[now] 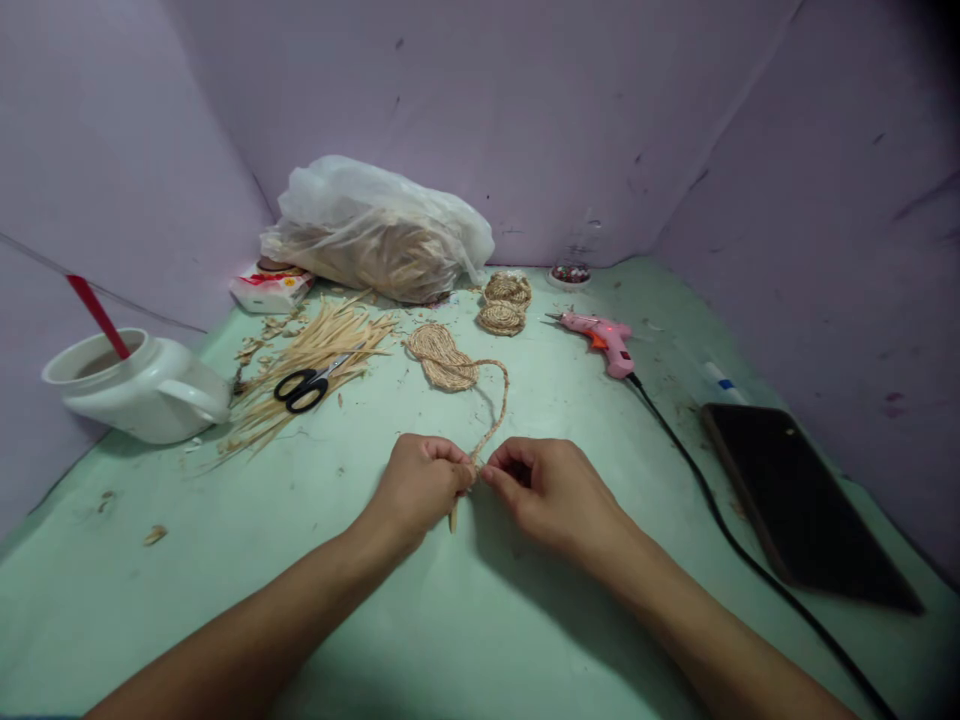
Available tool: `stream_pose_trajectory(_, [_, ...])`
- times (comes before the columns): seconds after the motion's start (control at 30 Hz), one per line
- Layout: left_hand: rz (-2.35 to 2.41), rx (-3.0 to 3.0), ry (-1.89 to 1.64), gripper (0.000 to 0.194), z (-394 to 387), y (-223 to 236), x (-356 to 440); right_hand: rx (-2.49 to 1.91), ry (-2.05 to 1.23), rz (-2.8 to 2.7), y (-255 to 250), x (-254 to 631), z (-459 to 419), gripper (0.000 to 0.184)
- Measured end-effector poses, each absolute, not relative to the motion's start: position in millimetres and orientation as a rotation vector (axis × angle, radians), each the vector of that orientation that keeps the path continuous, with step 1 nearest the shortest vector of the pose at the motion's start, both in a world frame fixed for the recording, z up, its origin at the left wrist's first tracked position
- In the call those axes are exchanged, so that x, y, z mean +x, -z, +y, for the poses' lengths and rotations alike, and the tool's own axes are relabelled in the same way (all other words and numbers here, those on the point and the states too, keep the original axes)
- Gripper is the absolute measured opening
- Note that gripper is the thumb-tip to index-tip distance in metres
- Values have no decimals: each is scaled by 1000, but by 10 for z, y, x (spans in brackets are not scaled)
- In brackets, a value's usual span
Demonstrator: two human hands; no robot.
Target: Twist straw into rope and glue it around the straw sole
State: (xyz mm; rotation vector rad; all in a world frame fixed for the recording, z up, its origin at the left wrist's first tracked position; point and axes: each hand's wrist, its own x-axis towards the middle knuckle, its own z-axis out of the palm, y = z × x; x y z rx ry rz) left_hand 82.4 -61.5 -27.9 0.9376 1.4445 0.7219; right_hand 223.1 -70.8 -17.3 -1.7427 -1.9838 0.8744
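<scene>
Braided straw cord [506, 385], rough, ropy, curves from one flat oval coil [441, 356] on the table [589, 420] to my left hand [429, 482] and right hand [546, 487], both pinched closed on its near end. I count one black-handled scissors [319, 381], one smooth pink glue gun [606, 335].

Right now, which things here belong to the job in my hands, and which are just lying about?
Likely part of the job:
Cord, partly coiled, one end at your left hand and right hand
Straw strips
Scissors on the strips
Glue gun, perhaps

Seemingly just lying about:
White mug
Dark phone or tablet
Small box
</scene>
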Motion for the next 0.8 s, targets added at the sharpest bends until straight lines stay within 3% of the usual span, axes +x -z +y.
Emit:
stream_pose_trajectory(0.17, [1446,799,-726,6,-614,238,876,-1713,-1108,-1833,173,2148,-784,14])
stream_pose_trajectory(0.5, [1355,724,-744,5,-597,187,838,-1414,-240,-2413,338,2065,-937,19])
stream_pose_trajectory(0.67, [1359,743,-743,5,-595,196,850,-1201,-549,-2328,208,2147,-904,14])
stream_pose_trajectory(0.8, [1337,789,-717,5,-597,185,828,-1536,-773,-1644,124,2288,-711,28])
